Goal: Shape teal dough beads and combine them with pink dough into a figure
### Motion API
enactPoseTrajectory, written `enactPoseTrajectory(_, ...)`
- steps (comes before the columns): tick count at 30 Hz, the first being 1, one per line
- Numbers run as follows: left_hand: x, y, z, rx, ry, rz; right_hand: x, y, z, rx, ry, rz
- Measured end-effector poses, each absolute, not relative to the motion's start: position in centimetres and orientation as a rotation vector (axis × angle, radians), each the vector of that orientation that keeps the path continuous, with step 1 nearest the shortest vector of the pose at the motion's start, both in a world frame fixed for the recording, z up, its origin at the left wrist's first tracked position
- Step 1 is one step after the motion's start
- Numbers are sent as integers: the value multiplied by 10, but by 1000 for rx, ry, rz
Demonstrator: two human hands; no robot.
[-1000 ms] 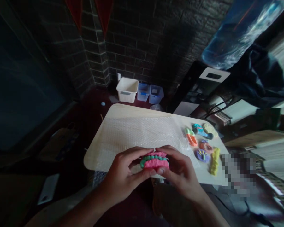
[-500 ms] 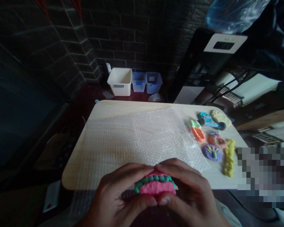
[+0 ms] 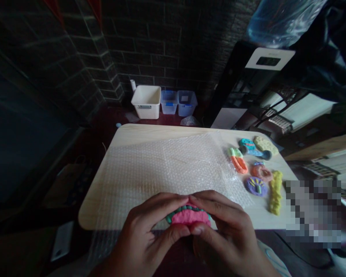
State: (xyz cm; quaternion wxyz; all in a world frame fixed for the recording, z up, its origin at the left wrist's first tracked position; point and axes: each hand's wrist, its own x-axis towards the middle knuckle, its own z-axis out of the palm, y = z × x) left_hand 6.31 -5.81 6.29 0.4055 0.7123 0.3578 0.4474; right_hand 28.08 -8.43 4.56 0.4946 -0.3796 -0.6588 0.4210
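L hand point(image 3: 151, 220) and R hand point(image 3: 223, 219) both grip a pink & teal clay model point(image 3: 189, 217) from either side, fingers curled over the top, fingertips meeting at the middle, thumbs across the near face. Neither hand is released. The model is a pink slab w/ a row of teal beads and more pink behind, mostly hidden by the fingers. It sits at the near edge of a pale wood board point(image 3: 99, 204), over bubble wrap point(image 3: 161, 169); can't tell if it touches the wrap or is held just above it.

The wrap covers most of the board, left & centre. To the right, on bare wood, lie more clay pieces: orange & green strip point(image 3: 238, 161), teal & blue piece point(image 3: 252, 149), yellow-green flat piece point(image 3: 265, 145), orange-pink ring point(image 3: 261, 172), purple disc w/ yellow & green marks point(image 3: 256, 186), bumpy yellow-green strip point(image 3: 275, 197). All well right of the hands, none touching them.

Past the far edge, on the floor by a dark brick wall point(image 3: 132, 50): white plastic basket point(image 3: 145, 101), two clear plastic bins w/ blue clips point(image 3: 177, 103).
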Motion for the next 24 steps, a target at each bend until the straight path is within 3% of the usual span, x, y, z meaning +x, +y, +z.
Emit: enactPoseTrajectory(24, 67, -61, 48, 1211, 1000, 883, 279, -87, 23, -1161, -1298, 1205)
